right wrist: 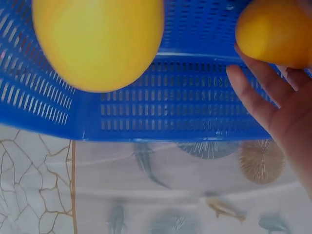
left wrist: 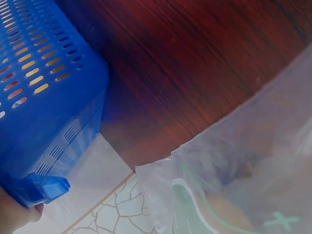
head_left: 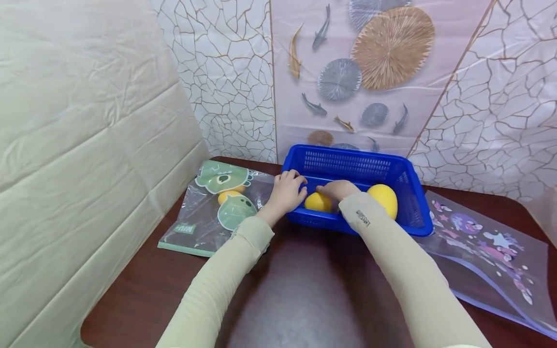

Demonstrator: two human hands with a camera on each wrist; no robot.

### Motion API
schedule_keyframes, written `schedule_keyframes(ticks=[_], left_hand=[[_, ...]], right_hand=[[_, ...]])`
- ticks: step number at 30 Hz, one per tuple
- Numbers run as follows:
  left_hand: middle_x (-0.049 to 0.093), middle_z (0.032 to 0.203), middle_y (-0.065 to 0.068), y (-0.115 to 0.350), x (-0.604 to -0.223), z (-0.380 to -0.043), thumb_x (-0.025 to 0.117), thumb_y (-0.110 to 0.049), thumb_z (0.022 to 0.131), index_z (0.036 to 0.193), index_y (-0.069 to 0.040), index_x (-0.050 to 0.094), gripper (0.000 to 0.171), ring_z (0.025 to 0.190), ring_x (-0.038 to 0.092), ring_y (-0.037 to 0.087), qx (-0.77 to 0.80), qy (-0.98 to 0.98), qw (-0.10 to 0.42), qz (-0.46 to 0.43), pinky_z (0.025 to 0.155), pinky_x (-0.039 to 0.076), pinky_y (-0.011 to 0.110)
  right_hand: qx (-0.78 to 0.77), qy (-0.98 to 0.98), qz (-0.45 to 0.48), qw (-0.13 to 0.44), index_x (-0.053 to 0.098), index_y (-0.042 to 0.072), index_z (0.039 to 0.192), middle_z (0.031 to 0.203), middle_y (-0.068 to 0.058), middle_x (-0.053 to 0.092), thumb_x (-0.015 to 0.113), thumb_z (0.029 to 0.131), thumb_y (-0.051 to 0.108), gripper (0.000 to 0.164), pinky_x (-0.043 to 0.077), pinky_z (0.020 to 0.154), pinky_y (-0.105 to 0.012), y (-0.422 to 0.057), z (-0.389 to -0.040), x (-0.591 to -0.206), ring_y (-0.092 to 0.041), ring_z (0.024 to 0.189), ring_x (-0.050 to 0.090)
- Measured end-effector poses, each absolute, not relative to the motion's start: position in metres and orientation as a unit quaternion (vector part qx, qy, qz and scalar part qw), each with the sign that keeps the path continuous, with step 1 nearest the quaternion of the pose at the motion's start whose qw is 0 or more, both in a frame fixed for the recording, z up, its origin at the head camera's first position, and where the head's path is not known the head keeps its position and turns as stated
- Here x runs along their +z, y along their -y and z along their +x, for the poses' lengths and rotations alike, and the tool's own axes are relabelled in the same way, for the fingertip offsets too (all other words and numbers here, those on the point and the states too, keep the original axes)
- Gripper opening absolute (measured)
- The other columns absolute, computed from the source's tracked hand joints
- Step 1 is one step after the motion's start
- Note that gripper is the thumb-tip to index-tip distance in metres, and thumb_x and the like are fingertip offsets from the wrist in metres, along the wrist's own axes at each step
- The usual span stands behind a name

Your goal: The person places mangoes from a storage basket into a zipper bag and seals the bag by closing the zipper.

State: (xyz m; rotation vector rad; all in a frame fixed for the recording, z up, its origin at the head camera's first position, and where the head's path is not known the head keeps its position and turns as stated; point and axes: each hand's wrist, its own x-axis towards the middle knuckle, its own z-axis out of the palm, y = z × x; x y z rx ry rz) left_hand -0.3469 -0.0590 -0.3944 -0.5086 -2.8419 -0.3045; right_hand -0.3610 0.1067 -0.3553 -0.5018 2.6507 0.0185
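Note:
A blue plastic basket [head_left: 357, 162] with slotted walls stands at the back of the table. My left hand [head_left: 287, 191] holds its left rim, fingers bent over the edge; only a bit of that hand [left wrist: 17, 214] shows in the left wrist view. Inside the basket, my right hand [head_left: 338, 189] grips a smooth yellow fruit [head_left: 318, 203] near the left end. From the right wrist, the fingers [right wrist: 251, 90] curve around this fruit [right wrist: 273, 34], which looks more orange there. A larger yellow fruit [head_left: 383, 199] lies farther right in the basket, under my right forearm.
Left of the basket lies a clear zip bag [head_left: 187, 229] with green cartoon prints and yellow-orange fruit [head_left: 230, 193] inside. A clear bag with purple edging [head_left: 487, 251] lies flat at the right. A patterned sheet [head_left: 235, 87] hangs behind the dark wooden table [head_left: 304, 299].

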Motion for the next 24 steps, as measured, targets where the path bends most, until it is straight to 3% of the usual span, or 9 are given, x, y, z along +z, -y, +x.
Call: schedule_keyframes(ticks=[4,12,18,24], left_hand=[[0.055,0.124,0.004,0.059,-0.395,-0.347,0.051,-0.029,0.094,0.113,-0.019,0.065,0.025,0.117,0.048,0.024,-0.107,0.970,0.125,-0.181,0.098,0.036,0.043],[0.062,0.115,0.003,0.059,-0.392,-0.346,0.051,-0.027,0.094,0.111,-0.017,0.066,0.025,0.107,0.054,0.023,-0.095,0.962,0.158,-0.199,0.091,0.042,0.042],[0.066,0.107,-0.001,0.052,-0.385,-0.341,0.052,-0.027,0.094,0.111,-0.019,0.066,0.023,0.097,0.060,0.020,-0.057,0.954,0.172,-0.237,0.080,0.046,0.037],[0.067,0.107,-0.003,0.019,-0.374,-0.323,0.055,-0.029,0.093,0.112,-0.022,0.066,0.023,0.094,0.063,0.018,-0.049,0.920,0.188,-0.339,0.078,0.050,0.035]], right_hand=[[0.070,-0.949,-0.243,0.191,0.033,0.010,0.146,0.127,-0.014,0.057,0.072,0.079,0.015,0.078,0.044,0.094,-0.046,-0.119,-0.365,-0.349,-0.027,0.109,0.055],[0.006,-0.947,-0.289,0.142,0.043,0.002,0.122,0.096,-0.011,0.057,0.072,0.074,0.020,0.059,0.043,0.079,-0.043,-0.159,-0.362,-0.328,-0.025,0.083,0.053],[-0.019,-0.947,-0.310,0.084,0.040,-0.004,0.128,0.098,-0.015,0.059,0.073,0.073,0.018,0.068,0.045,0.077,-0.045,-0.193,-0.341,-0.312,-0.025,0.081,0.053],[-0.030,-0.954,-0.297,0.023,0.037,-0.005,0.131,0.109,-0.025,0.057,0.074,0.074,0.019,0.073,0.047,0.075,-0.048,-0.222,-0.308,-0.297,-0.028,0.082,0.056]])
